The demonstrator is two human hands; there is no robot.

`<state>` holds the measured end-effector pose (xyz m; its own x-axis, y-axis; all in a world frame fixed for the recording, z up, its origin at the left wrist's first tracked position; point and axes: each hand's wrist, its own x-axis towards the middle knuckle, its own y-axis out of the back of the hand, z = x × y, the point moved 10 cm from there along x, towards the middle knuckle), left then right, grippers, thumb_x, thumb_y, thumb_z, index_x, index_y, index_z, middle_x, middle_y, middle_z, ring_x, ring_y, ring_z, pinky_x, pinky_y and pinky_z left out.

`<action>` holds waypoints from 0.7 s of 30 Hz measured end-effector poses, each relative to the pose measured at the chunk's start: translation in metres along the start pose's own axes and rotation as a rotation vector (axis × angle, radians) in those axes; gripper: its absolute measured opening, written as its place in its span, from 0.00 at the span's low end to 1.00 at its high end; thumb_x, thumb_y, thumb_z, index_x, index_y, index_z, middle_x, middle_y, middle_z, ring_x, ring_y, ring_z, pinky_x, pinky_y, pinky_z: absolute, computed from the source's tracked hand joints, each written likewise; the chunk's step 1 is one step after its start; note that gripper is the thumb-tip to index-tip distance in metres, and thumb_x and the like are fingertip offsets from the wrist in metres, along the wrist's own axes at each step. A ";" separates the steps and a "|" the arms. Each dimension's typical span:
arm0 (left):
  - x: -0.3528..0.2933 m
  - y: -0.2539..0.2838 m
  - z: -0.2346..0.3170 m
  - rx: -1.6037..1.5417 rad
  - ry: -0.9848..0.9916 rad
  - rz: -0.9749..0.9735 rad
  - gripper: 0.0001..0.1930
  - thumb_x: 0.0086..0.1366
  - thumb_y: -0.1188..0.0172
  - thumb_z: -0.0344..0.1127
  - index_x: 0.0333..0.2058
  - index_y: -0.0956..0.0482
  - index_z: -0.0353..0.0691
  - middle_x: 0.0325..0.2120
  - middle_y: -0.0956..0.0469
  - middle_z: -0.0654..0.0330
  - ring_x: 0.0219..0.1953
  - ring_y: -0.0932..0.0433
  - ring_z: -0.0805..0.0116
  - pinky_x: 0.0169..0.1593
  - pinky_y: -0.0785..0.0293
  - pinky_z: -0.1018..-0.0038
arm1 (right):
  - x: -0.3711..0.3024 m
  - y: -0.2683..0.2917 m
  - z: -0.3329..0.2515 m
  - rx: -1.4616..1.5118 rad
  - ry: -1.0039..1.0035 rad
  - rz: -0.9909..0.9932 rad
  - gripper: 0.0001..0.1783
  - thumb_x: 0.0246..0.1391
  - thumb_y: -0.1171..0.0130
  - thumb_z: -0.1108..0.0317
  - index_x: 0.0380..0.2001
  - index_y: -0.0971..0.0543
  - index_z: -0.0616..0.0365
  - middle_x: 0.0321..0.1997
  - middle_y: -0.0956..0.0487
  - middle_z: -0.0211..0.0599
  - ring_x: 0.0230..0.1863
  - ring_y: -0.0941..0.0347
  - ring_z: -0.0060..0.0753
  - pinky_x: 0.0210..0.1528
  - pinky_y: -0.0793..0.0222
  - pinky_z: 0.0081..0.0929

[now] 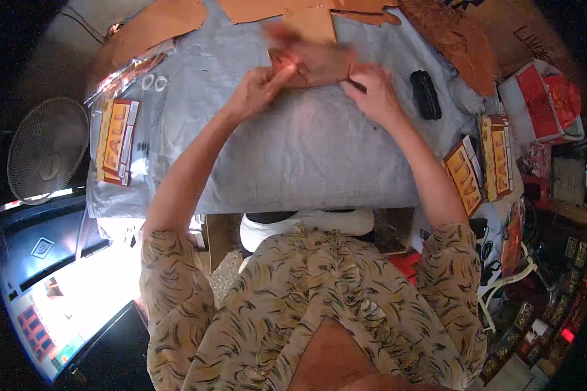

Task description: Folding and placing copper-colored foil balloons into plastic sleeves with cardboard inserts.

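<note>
Head view: two bare arms come in over the tabletop (293, 163) from its near edge, in patterned sleeves (176, 287).
Left hand (261, 90): grasping the sheet (319, 68) at its left side, thumb and fingers forward.
Right hand (374, 91): pinching the sheet near its right lower corner; a small dark strip shows under the fingers, cannot tell whether it belongs to the sheet.
Sheet: thin, brownish, blurred, stretched between the hands; over the tabletop, about midway along its far edge; material cannot be told.
Tan piece (314, 25): juts in from the far edge, just beyond the sheet, partly hidden by it.
Other tan pieces: one at the far left corner (156, 29), one along the far edge (251, 9).
Dark brown piece (453, 45): far right corner, irregular outline.
Black case (426, 95): long, toward the right edge, near the right hand but apart.
White rings (154, 83): two, side by side, toward the far left corner.
Yellow-brown cards: one at the left edge (115, 141), two at the right edge (464, 176) close together.
Fan (49, 150): beyond the left edge.
Red-and-white box (535, 98): beyond the right edge.
</note>
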<state>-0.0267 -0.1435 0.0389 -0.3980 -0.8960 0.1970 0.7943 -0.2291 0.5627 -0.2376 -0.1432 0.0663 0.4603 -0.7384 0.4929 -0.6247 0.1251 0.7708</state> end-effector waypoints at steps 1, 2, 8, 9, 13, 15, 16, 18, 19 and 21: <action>0.000 0.007 -0.023 -0.068 0.237 0.052 0.23 0.76 0.43 0.50 0.39 0.16 0.31 0.28 0.16 0.50 0.32 0.22 0.70 0.41 0.23 0.65 | 0.003 -0.003 -0.002 0.005 0.005 -0.004 0.10 0.54 0.33 0.65 0.39 0.14 0.55 0.44 0.15 0.35 0.49 0.23 0.46 0.55 0.34 0.46; 0.004 0.011 -0.032 -0.043 0.205 0.080 0.29 0.76 0.45 0.57 0.37 0.16 0.31 0.22 0.22 0.53 0.30 0.27 0.73 0.36 0.26 0.64 | 0.006 -0.005 -0.001 0.030 -0.023 0.009 0.09 0.56 0.33 0.66 0.38 0.15 0.58 0.42 0.15 0.36 0.47 0.23 0.45 0.53 0.33 0.43; 0.005 0.016 -0.003 -0.064 0.264 0.120 0.31 0.78 0.47 0.56 0.39 0.17 0.26 0.26 0.22 0.61 0.33 0.29 0.75 0.39 0.27 0.69 | 0.002 -0.006 0.001 0.106 -0.174 0.005 0.10 0.57 0.32 0.67 0.32 0.20 0.64 0.34 0.19 0.40 0.39 0.26 0.44 0.44 0.30 0.36; 0.006 0.016 -0.010 -0.065 0.269 0.123 0.31 0.78 0.47 0.56 0.39 0.17 0.26 0.26 0.22 0.61 0.33 0.29 0.75 0.39 0.27 0.69 | 0.001 -0.007 0.001 0.133 -0.199 0.008 0.11 0.57 0.32 0.67 0.31 0.20 0.64 0.32 0.21 0.41 0.38 0.27 0.44 0.43 0.31 0.36; 0.014 0.016 -0.023 -0.048 0.199 0.135 0.29 0.77 0.45 0.56 0.35 0.18 0.30 0.20 0.29 0.61 0.27 0.33 0.72 0.35 0.29 0.65 | -0.003 -0.012 0.004 0.099 -0.216 -0.003 0.12 0.56 0.31 0.67 0.31 0.21 0.65 0.31 0.21 0.40 0.38 0.27 0.44 0.43 0.31 0.38; 0.017 0.014 -0.023 -0.020 0.242 0.107 0.29 0.77 0.46 0.56 0.35 0.18 0.30 0.19 0.29 0.60 0.27 0.33 0.71 0.35 0.29 0.65 | -0.004 -0.006 -0.002 0.071 -0.120 0.029 0.13 0.55 0.29 0.65 0.30 0.21 0.63 0.31 0.22 0.40 0.38 0.27 0.45 0.44 0.31 0.39; 0.017 0.015 -0.025 0.011 0.248 0.097 0.29 0.77 0.46 0.56 0.35 0.18 0.30 0.19 0.29 0.59 0.27 0.33 0.70 0.35 0.29 0.64 | -0.005 -0.006 -0.005 0.075 -0.117 0.026 0.13 0.55 0.29 0.65 0.30 0.21 0.63 0.31 0.22 0.40 0.38 0.27 0.45 0.44 0.31 0.39; 0.015 0.016 -0.029 0.044 0.259 0.090 0.29 0.77 0.46 0.57 0.35 0.18 0.30 0.19 0.29 0.58 0.26 0.33 0.70 0.35 0.29 0.64 | -0.007 -0.008 -0.006 0.051 -0.174 -0.008 0.14 0.54 0.28 0.64 0.28 0.22 0.62 0.31 0.23 0.39 0.39 0.28 0.45 0.44 0.32 0.39; 0.015 0.014 -0.031 0.030 0.270 0.104 0.29 0.77 0.46 0.57 0.35 0.18 0.30 0.19 0.29 0.57 0.26 0.32 0.69 0.35 0.29 0.63 | -0.008 -0.009 -0.006 0.051 -0.174 -0.010 0.14 0.54 0.28 0.64 0.28 0.22 0.62 0.31 0.23 0.39 0.39 0.28 0.45 0.44 0.32 0.39; 0.013 0.014 -0.036 0.016 0.284 0.119 0.29 0.77 0.46 0.57 0.35 0.17 0.31 0.19 0.28 0.56 0.26 0.32 0.69 0.35 0.29 0.62 | -0.011 -0.010 -0.006 -0.021 -0.183 0.020 0.14 0.53 0.28 0.64 0.27 0.23 0.61 0.31 0.23 0.38 0.40 0.28 0.45 0.45 0.33 0.40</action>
<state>-0.0044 -0.1718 0.0208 -0.1564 -0.9872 0.0312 0.8192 -0.1120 0.5624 -0.2320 -0.1324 0.0558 0.3246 -0.8435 0.4280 -0.6187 0.1529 0.7706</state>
